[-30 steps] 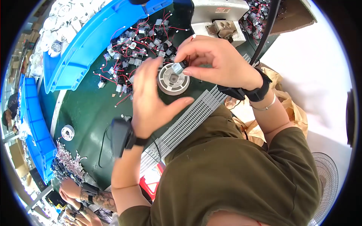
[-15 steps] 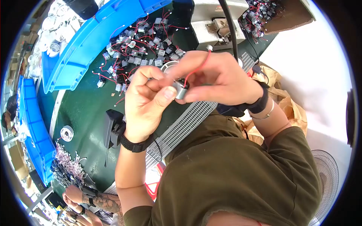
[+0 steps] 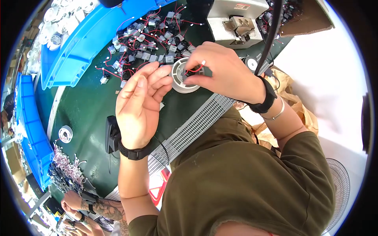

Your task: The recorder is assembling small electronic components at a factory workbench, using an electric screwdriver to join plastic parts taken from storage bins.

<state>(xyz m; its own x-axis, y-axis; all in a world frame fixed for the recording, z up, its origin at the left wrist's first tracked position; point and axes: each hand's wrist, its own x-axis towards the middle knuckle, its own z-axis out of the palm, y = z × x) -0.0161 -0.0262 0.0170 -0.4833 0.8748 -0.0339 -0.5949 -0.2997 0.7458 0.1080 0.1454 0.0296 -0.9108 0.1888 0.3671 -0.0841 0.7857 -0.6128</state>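
My right hand (image 3: 230,74) pinches a small motor (image 3: 189,73) with a red wire and a white plug between thumb and fingers. It holds the motor at the opening of a round white plastic housing (image 3: 186,89), which stands on the green table. The fingers partly hide the motor, so how deep it sits in the housing cannot be told. Just left of the housing is my left hand (image 3: 139,102), palm turned inward, fingers stretched out and holding nothing. Its fingertips come close to the housing's rim; whether they touch is unclear.
Beyond my hands lies a heap of motors (image 3: 153,43) with red wires. A beige metal machine (image 3: 236,23) stands at the far right, blue bins (image 3: 82,47) at the left. Another white housing (image 3: 65,134) and a wire pile (image 3: 67,169) lie left, near a co-worker's tattooed arm (image 3: 106,210).
My hands have moved apart. The left has let go of the motor and opened; the right has carried the motor to the white housing, which now shows more fully.
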